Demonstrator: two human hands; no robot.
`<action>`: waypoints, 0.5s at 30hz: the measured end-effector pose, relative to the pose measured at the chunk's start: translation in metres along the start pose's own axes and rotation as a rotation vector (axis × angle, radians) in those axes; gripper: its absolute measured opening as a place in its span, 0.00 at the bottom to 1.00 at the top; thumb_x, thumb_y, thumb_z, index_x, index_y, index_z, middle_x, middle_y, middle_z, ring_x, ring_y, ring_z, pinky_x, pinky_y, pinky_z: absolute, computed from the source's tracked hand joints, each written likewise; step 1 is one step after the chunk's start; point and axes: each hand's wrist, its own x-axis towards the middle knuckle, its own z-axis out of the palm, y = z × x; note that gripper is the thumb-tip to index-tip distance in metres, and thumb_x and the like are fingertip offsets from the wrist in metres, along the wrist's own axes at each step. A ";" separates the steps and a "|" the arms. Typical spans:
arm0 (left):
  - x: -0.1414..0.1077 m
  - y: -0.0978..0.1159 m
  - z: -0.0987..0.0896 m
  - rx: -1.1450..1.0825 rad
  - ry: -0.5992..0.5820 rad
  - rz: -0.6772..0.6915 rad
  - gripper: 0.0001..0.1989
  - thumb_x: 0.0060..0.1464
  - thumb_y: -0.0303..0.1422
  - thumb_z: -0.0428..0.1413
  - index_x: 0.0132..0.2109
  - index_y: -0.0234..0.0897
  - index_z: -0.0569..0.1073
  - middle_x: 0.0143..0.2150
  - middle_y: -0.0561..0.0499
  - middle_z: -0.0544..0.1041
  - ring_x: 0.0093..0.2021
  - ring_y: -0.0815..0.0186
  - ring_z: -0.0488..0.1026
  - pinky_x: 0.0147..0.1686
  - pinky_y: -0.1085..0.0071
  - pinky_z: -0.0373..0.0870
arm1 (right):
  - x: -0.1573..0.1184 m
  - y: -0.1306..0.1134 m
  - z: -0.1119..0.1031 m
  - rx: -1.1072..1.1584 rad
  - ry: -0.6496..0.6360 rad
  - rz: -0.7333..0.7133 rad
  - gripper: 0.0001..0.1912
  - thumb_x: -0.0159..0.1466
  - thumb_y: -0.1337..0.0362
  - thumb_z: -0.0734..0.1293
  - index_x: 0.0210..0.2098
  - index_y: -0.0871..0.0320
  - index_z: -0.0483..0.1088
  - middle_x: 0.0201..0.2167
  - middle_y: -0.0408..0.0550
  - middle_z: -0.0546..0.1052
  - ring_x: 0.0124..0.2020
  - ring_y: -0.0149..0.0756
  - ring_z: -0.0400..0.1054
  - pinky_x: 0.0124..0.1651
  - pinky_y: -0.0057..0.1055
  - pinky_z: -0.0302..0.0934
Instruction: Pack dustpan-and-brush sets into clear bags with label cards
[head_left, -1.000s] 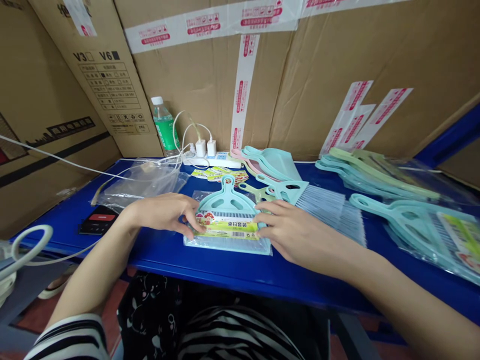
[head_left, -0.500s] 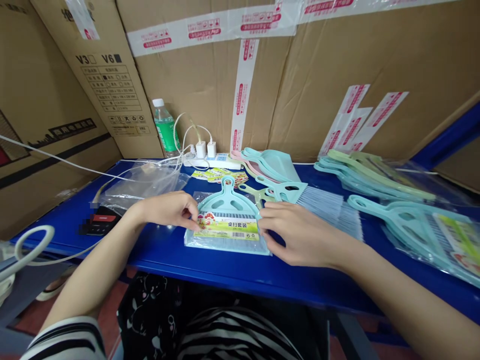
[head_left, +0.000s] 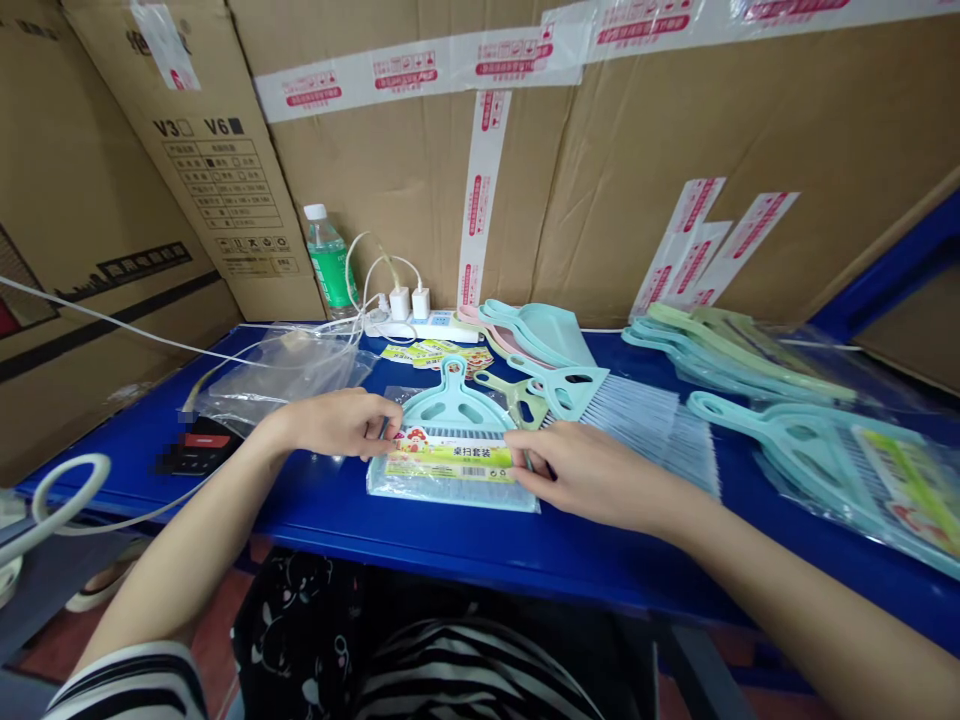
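A light-blue dustpan and brush set (head_left: 453,405) lies in a clear plastic bag on the blue table, its handle pointing away from me. Across it is a yellow-green printed label card (head_left: 450,458). At the card's left end, my left hand (head_left: 349,422) has its thumb and fingers closed on the edge. My right hand (head_left: 574,468) pinches the card's right end between thumb and fingers. Both hands rest low over the bag, and part of the brush bristles shows just above the card.
Loose dustpans (head_left: 551,335) and brushes (head_left: 637,410) lie behind and right of my right hand. Bagged sets (head_left: 817,450) are at the far right. Label cards (head_left: 439,354), a power strip (head_left: 442,328) and a bottle (head_left: 330,265) stand behind; plastic bags (head_left: 292,370) and a black device (head_left: 199,450) lie left.
My right hand has moved slightly left and its fingers have closed on the card's right end. My left hand has shifted a little right along the card. The view has tilted slightly.
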 end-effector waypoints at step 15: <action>0.003 -0.010 -0.004 -0.182 0.015 -0.059 0.13 0.48 0.39 0.60 0.27 0.38 0.67 0.15 0.61 0.68 0.17 0.74 0.65 0.20 0.78 0.57 | 0.006 0.008 0.011 0.442 0.191 -0.060 0.06 0.57 0.73 0.61 0.28 0.55 0.63 0.15 0.32 0.61 0.17 0.25 0.53 0.25 0.26 0.48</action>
